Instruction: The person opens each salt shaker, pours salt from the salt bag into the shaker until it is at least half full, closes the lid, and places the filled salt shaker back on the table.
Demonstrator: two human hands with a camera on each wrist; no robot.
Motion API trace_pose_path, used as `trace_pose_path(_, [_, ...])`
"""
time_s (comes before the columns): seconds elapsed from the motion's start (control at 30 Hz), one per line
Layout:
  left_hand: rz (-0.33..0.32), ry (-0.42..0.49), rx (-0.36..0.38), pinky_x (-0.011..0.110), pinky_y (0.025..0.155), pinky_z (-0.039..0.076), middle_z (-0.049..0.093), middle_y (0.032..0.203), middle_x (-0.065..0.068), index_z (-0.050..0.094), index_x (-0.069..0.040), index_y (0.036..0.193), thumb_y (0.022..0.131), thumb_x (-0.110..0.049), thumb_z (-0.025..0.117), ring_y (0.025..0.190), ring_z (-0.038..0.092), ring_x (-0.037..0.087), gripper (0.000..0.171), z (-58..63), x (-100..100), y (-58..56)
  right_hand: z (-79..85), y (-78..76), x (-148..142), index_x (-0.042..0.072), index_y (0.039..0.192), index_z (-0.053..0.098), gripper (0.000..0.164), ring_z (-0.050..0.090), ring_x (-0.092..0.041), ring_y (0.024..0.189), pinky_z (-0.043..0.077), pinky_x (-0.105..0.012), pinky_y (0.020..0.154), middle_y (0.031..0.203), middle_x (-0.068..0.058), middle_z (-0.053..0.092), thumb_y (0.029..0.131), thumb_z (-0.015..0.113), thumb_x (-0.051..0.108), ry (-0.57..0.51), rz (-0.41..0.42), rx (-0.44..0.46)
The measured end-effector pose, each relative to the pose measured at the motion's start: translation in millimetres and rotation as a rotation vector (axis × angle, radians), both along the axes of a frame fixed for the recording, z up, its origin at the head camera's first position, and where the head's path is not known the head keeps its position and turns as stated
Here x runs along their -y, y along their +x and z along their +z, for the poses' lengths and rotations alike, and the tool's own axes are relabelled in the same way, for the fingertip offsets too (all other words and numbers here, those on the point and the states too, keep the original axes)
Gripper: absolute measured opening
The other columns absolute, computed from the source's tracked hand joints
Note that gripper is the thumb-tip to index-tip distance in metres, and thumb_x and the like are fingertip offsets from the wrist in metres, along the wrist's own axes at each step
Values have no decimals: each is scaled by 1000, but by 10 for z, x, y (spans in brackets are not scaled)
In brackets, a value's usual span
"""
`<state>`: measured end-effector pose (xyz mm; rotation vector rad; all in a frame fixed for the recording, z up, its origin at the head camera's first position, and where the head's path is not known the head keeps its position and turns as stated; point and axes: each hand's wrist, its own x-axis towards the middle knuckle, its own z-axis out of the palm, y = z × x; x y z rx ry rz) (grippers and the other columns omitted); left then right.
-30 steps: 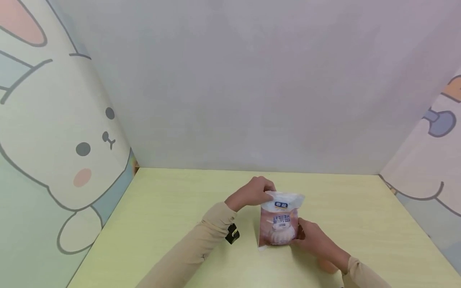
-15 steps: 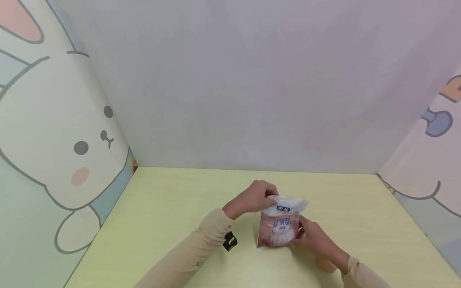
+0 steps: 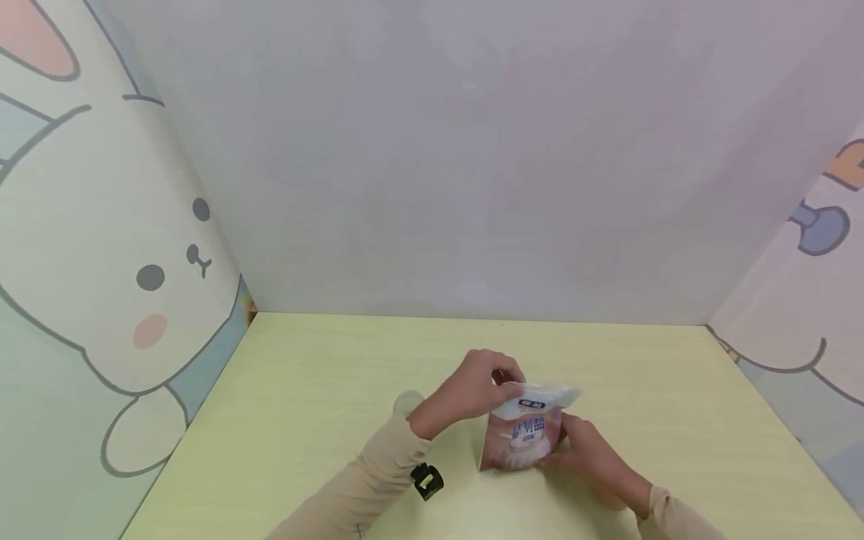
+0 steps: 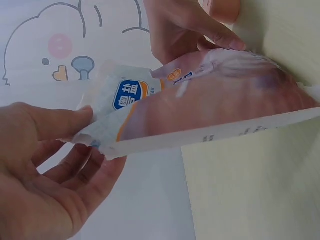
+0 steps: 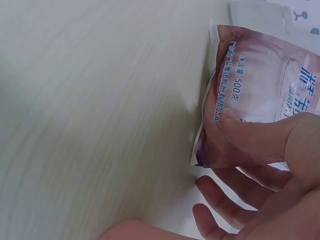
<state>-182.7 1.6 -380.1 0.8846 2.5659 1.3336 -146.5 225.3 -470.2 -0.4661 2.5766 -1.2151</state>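
A pink and white bag of salt [image 3: 520, 439] stands tilted on the table between the two hands, printed face toward the head camera. My left hand [image 3: 472, 386] pinches its top left corner between thumb and fingers. In the left wrist view the white top of the salt bag [image 4: 220, 105] is bent and creased beside that hand. My right hand [image 3: 587, 454] grips the lower right side. In the right wrist view the right thumb presses the front of the salt bag [image 5: 255, 85], with fingers behind its edge.
A clear round container [image 3: 406, 403] stands behind the left wrist, partly hidden by it. Below the right forearm lies a smooth orange-pink object [image 3: 610, 499], mostly covered. The pale yellow table [image 3: 324, 375] meets a grey back wall [image 3: 472, 187] and cartoon-printed side walls.
My left hand has moved down toward me, tilting the top of the salt bag forward. The clear container has come into view behind the left wrist. The right hand has stayed nearly still.
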Motion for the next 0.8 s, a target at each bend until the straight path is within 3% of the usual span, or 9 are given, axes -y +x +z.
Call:
trace_pose_path(0.13, [32, 8, 16, 13, 60, 46, 64, 73, -7, 72, -8, 82, 85, -6, 70, 66, 53, 2, 4, 38, -33, 51, 1, 40, 5, -3, 96, 60, 37, 55, -18, 80, 49, -24, 69, 84, -3, 62, 67, 81, 4, -49, -35, 87])
trace_pose_path(0.23, [48, 10, 19, 13, 58, 45, 64, 72, -7, 73, -8, 81, 84, -6, 71, 64, 53, 1, 4, 56, -53, 76, 2, 62, 0, -4, 96, 60, 35, 55, -15, 82, 49, -23, 72, 90, -5, 64, 68, 81, 5, -58, -21, 84])
trace_pose_path(0.4, [62, 36, 29, 13, 56, 46, 65, 71, -7, 74, -7, 80, 84, -6, 71, 62, 53, 1, 5, 70, -64, 103, -11, 66, -30, -6, 95, 60, 33, 53, -7, 75, 49, -22, 64, 89, -6, 64, 70, 80, 4, -50, 37, 3])
trace_pose_path(0.6, [59, 61, 27, 15, 56, 46, 65, 71, -8, 74, -9, 81, 86, -8, 69, 62, 53, 1, 6, 85, -45, 137, -33, 75, -55, 2, 79, 58, 22, 49, -2, 66, 47, -21, 54, 76, -1, 57, 72, 79, 5, -33, 53, -60])
trace_pose_path(0.8, [83, 104, 15, 16, 58, 47, 65, 71, -10, 74, -11, 80, 86, -8, 68, 64, 54, 2, 9, 85, -17, 147, -29, 109, -60, 7, 75, 55, 21, 48, 0, 67, 44, -20, 52, 74, 2, 55, 77, 76, 5, -56, 85, -144])
